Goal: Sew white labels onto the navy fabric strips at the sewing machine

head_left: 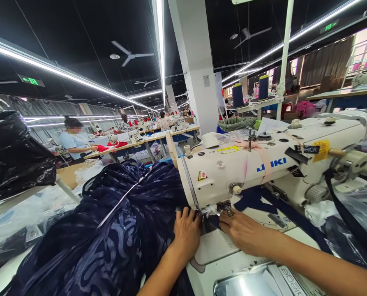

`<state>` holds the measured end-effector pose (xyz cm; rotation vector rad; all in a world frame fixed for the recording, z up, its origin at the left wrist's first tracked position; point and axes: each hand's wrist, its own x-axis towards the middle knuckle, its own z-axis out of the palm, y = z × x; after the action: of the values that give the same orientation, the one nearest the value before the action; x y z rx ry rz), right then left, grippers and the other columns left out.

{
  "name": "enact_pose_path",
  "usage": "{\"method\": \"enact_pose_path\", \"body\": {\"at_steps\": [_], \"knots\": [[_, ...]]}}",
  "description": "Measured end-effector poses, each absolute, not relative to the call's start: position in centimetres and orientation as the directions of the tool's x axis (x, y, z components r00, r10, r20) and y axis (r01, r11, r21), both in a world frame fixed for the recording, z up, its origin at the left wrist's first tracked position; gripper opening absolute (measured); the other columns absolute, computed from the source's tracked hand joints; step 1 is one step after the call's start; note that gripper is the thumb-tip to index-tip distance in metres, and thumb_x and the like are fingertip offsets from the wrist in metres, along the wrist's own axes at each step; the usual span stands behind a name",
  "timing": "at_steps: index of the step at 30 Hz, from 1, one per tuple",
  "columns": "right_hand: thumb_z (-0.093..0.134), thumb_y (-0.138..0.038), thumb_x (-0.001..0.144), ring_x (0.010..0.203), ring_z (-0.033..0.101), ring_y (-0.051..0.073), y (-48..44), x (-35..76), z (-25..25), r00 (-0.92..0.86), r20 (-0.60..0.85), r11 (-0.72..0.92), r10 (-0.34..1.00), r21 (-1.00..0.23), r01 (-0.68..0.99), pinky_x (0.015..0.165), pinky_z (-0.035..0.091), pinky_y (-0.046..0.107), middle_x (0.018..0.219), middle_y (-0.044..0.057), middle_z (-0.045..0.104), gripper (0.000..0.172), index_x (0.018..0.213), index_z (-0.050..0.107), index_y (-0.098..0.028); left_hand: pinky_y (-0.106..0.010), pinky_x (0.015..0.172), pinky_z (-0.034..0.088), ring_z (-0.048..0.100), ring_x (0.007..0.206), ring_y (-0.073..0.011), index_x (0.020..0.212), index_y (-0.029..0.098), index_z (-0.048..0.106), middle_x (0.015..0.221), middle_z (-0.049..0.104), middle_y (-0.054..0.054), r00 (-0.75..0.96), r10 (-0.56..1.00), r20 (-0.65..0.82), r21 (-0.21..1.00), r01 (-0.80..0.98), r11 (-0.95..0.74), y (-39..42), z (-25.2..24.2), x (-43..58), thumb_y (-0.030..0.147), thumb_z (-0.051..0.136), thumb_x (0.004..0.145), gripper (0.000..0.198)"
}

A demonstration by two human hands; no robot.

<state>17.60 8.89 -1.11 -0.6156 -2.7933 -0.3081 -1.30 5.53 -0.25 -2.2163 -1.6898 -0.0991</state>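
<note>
A white sewing machine [220, 181] stands before me, its needle area low at the left end of the head. My left hand [187, 231] is just left of the presser foot, with fingers curled onto navy fabric [109, 230]. That sheer, patterned fabric is heaped over the left side of the table, and a thin white strip [124, 196] lies across it. On the other side of the needle, my right hand [243, 232] pinches a small navy edge [214, 222]. The fingertips of both hands are partly hidden by the machine head and cloth.
Navy strips [282, 205] lie under the machine arm. A phone-like shiny object [248, 283] and a ruler [308, 283] are at the front edge. A black plastic bag [13, 152] hangs at left. Thread cones [263, 88] stand behind. A person [75, 139] works at another table.
</note>
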Motion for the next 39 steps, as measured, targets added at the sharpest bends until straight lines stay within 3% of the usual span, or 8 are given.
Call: {"method": "enact_pose_path", "body": {"at_steps": [7,14,33,39], "knots": [[0.043,0.002,0.07,0.07,0.055,0.018,9.5,17.2,-1.2,-0.9,0.315,0.903,0.3,0.212,0.375,0.07,0.043,0.03,0.077,0.01,0.059,0.02,0.074,0.058,-0.011,-0.04,0.072,0.034,0.047,0.089,-0.0254,0.095,0.02,0.06,0.093,0.06,-0.008,0.288,0.917,0.277,-0.242,0.944,-0.224,5.5,0.0,-1.4,0.012,0.046,0.073,0.027],[0.044,0.003,0.069,0.069,0.053,0.02,8.7,16.5,-1.3,-0.905,0.297,0.882,0.306,0.27,0.387,0.063,0.042,0.03,0.075,0.01,0.057,0.019,0.072,0.057,-0.011,-0.04,0.069,0.034,0.048,0.088,-0.026,0.095,0.02,0.06,0.095,0.06,-0.008,0.288,0.915,0.284,-0.224,0.947,-0.228,5.7,-0.1,-1.4,0.011,0.045,0.073,0.028],[0.05,0.001,0.07,0.072,0.052,0.021,8.2,14.8,-3.2,-0.843,0.371,0.819,0.389,0.279,0.501,0.069,0.042,0.034,0.075,0.009,0.057,0.015,0.072,0.056,-0.013,-0.04,0.07,0.032,0.048,0.084,-0.0249,0.076,0.019,0.064,0.076,0.061,-0.008,0.271,0.919,0.287,-0.163,0.959,-0.233,7.4,-0.9,-1.4,0.014,0.044,0.077,0.02],[0.049,0.001,0.07,0.074,0.054,0.022,8.5,14.9,-3.0,-0.83,0.358,0.817,0.428,0.241,0.525,0.062,0.043,0.032,0.08,0.009,0.058,0.017,0.076,0.058,-0.013,-0.04,0.071,0.033,0.048,0.086,-0.0254,0.077,0.018,0.064,0.079,0.061,-0.009,0.251,0.93,0.269,-0.165,0.963,-0.212,7.3,-0.6,-1.4,0.012,0.044,0.076,0.021]]}}
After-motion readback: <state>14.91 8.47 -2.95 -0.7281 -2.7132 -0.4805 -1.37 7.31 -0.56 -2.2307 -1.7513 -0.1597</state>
